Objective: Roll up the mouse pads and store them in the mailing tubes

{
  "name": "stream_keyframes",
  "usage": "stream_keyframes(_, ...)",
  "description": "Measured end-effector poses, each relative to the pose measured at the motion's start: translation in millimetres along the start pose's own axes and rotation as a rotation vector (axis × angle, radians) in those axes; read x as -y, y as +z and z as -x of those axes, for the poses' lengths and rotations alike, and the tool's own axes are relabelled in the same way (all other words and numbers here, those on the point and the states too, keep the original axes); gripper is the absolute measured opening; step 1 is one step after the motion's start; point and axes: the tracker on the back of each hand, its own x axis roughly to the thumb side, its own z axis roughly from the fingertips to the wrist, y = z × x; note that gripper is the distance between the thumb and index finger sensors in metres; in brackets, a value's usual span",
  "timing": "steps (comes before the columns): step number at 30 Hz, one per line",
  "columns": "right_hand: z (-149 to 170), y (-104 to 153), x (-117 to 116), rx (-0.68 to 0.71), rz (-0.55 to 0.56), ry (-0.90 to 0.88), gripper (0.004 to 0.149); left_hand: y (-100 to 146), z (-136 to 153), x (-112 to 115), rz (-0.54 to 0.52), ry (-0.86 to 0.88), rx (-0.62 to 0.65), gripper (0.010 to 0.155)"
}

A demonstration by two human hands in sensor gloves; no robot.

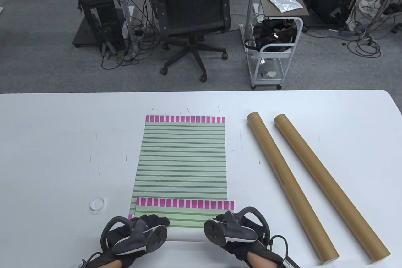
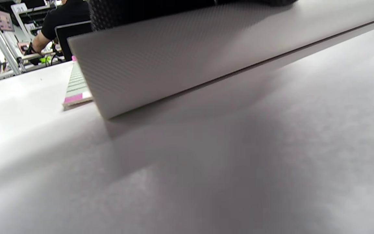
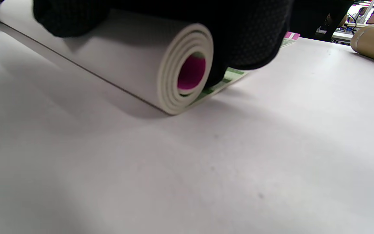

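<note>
**Clerk:** Nearest item, logged first: left hand, gloved, tracker on its back, fingers curled over the left end of the rolled mouse pad. In the left wrist view only the roll's white underside shows, with dark glove above it.

**Checker:** And where is that roll, taking the flat mouse pad as the landmark?

**Clerk:** It lies across the near end of the flat mouse pad, on top of it; a strip with pink blocks and green stripes remains unrolled. The right wrist view shows the roll's end as a white spiral with a pink core.

**Checker:** Next entry rightward?

**Clerk:** Right hand, same glove and tracker, fingers wrapped over the roll's right end.

**Checker:** Left of the flat pad?

**Clerk:** One small white cap on the table, near the pad's near-left corner.

**Checker:** Right of it?

**Clerk:** Two brown mailing tubes, first tube and second tube, side by side, apart from the pad, angled toward the near-right.
</note>
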Motion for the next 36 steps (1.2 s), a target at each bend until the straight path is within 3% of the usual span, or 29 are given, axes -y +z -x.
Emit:
stream_keyframes(5, 0.6, 2.7, 0.6, -0.009, 0.015, -0.001, 0.055, -0.1, -4.4, -3.4, -0.046, -0.05, -0.01, 0.048)
stream_keyframes(9, -2.3, 9.1, 8.5, -0.004, 0.152, 0.049, 0.054, -4.9, -0.8, -2.5, -0.014, 0.015, -0.048, 0.048)
stream_keyframes(18, -1.8, 1.3, 1.2, -0.007, 0.105, 0.039, 0.055, -2.6, 1.4, -1.4, -0.027, -0.017, -0.053, 0.053)
stream_keyframes(21, -0.4, -1.4, 0.0, -0.011, 0.091, 0.027, 0.053, 2.6, 11.5, -0.7, 0.004, 0.139, -0.004, 0.053)
stream_keyframes(23, 1.7, -2.7, -1.0, -0.019, 0.09, 0.007, 0.053, 4.5, 13.9, 1.0, 0.004, 0.132, 0.043, 0.052)
stream_keyframes(27, 5.2, -2.5, -1.8, -0.021, 0.087, -0.029, 0.053, 5.3, 3.7, -4.3, -0.057, 0.011, 0.011, 0.049)
stream_keyframes(29, 3.9, 0.0, 1.9, -0.024, 0.137, -0.004, 0.053, 3.6, 2.3, -4.9, -0.061, -0.024, -0.007, 0.048)
stream_keyframes(31, 2.0, 1.7, 9.2, -0.015, 0.202, 0.016, 0.054, -0.4, 4.4, -4.2, -0.036, 0.012, -0.031, 0.048)
stream_keyframes(36, 2.5, 1.2, 3.0, -0.019, 0.157, 0.089, 0.056, -5.7, 11.4, -2.3, 0.004, 0.094, -0.058, 0.047)
